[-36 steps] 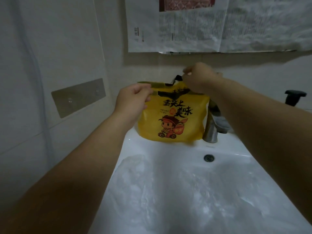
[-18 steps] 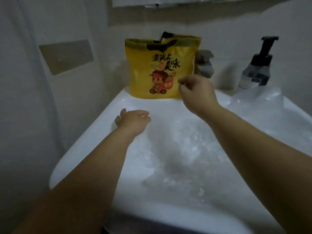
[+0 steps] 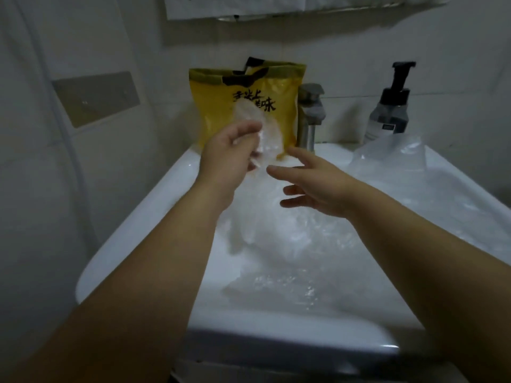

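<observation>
Step in hand, I'd say: picking one clear plastic bag (image 3: 265,134) out of the heap of plastic (image 3: 290,236) in the sink (image 3: 132,230), prob. to open or sort it. Left grip (image 3: 224,158) has it, thumb & fingers curled and pinched on the bag's left edge. It is held up above the basin, in front of the yellow bag (image 3: 215,106), which stands on the back rim just beside the tap (image 3: 309,111). Right grip (image 3: 318,186) is wide open, fingers straight & spread, holding nothing, near the bag's lower end but apart from it.

Bag's long axis runs approx. upright, tilted a bit. Top end points up at the yellow bag's print, bottom end down toward the heap. Too blurred to tell which end is the mouth, or whether the bottom touches the heap.

Next move calls for the right grip to close on the free edge opp. the left, w/o dragging the heap up. Soap bottle (image 3: 387,114) stands back right.
</observation>
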Demonstrator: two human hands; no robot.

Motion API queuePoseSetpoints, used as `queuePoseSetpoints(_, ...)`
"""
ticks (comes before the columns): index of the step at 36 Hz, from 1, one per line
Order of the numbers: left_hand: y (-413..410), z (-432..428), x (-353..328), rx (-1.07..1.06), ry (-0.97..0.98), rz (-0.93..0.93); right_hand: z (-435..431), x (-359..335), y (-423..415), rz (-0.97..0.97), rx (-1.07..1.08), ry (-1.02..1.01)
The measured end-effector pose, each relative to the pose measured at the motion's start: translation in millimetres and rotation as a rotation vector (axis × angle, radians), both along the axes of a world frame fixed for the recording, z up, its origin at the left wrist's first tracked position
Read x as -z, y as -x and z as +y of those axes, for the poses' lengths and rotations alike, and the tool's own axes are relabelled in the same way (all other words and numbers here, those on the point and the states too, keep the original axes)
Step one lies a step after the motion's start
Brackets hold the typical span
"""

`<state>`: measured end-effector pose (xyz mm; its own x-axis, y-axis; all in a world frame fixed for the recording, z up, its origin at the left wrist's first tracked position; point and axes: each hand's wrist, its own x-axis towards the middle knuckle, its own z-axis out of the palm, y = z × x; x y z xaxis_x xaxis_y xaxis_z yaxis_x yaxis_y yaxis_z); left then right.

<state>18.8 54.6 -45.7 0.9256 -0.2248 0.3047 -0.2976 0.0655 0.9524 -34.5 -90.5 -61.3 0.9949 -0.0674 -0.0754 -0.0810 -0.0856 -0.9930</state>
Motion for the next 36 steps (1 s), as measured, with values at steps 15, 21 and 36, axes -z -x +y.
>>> queuePoseSetpoints(15,-2.4,-37.2,22.2,0.348,0.466,0.400,-35.2,9.1,9.6,-0.106,0.042,-0.092)
queuePoseSetpoints(21,-3.5,-28.1,20.8,0.428,0.429,0.488,-20.8,13.9,0.0,-0.201,0.160,0.141)
queuePoseSetpoints(36,2.9,-22.8,34.1,0.218,0.054,0.235,-33.4,8.9,13.0,-0.244,0.197,-0.371)
